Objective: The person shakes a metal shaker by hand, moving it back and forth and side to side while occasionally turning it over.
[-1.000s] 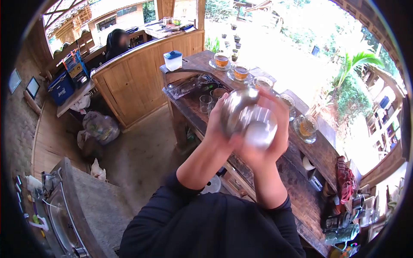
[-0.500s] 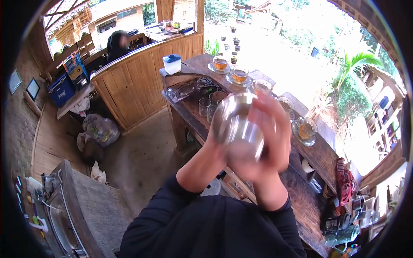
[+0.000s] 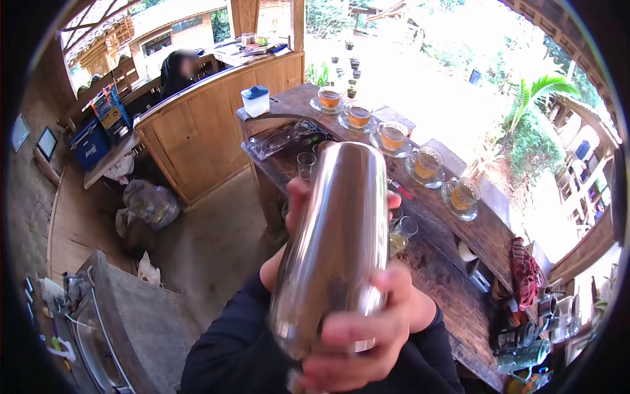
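Note:
A shiny metal cocktail shaker (image 3: 338,226) is held up close in front of my chest, tilted with its narrower end away from me. My left hand (image 3: 296,205) is wrapped round its far part from behind, mostly hidden by the metal. Near the shaker's lower end, my right hand (image 3: 367,331) grips it with bent fingers, slightly blurred. Beyond it on the raised wooden counter stands a row of several glass cups on saucers, among them a cup of amber drink (image 3: 392,138) and the nearest cup (image 3: 463,196).
A small glass with pale liquid (image 3: 398,240) stands on the lower worktop (image 3: 446,276). At the counter's far end sits a blue-lidded tub (image 3: 256,102). A red cloth (image 3: 525,272) hangs at right. A person (image 3: 176,73) is behind the wooden partition (image 3: 210,121).
The shaker has swung from end-on to lengthwise in view, its near end now lower and closer to me. My right hand has dropped with it; both hands keep hold.

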Tool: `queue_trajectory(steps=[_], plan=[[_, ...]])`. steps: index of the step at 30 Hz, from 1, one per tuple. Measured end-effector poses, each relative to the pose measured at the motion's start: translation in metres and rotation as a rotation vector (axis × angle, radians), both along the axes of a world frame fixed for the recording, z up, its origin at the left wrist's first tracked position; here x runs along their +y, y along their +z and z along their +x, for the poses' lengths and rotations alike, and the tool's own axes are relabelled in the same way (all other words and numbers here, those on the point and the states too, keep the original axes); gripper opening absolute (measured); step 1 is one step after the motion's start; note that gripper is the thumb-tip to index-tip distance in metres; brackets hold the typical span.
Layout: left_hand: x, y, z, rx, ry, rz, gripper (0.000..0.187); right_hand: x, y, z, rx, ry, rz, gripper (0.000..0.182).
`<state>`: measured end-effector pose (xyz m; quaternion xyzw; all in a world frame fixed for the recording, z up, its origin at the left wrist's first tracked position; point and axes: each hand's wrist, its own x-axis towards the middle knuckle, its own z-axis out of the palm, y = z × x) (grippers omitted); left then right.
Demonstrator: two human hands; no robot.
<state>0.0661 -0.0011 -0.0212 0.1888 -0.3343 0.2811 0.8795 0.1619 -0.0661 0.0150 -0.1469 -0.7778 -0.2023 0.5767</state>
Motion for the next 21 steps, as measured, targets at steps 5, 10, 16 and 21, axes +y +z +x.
queue_trajectory(steps=[5,10,16,21], plan=[[0.033,-0.008,-0.008,0.367,0.05,-0.224,0.068,0.032,-0.018,0.007,0.034,-0.075,-0.12,0.047],[0.03,-0.026,0.01,0.242,0.21,-0.221,0.069,-0.007,0.013,0.001,-0.01,-0.211,-0.141,0.052],[0.003,0.022,-0.008,0.246,-0.093,-0.446,0.084,0.028,-0.017,-0.004,-0.04,-0.18,0.146,0.044],[0.018,-0.012,0.011,0.239,0.135,-0.324,0.081,0.018,0.017,-0.008,0.167,-0.028,-0.337,0.041]])
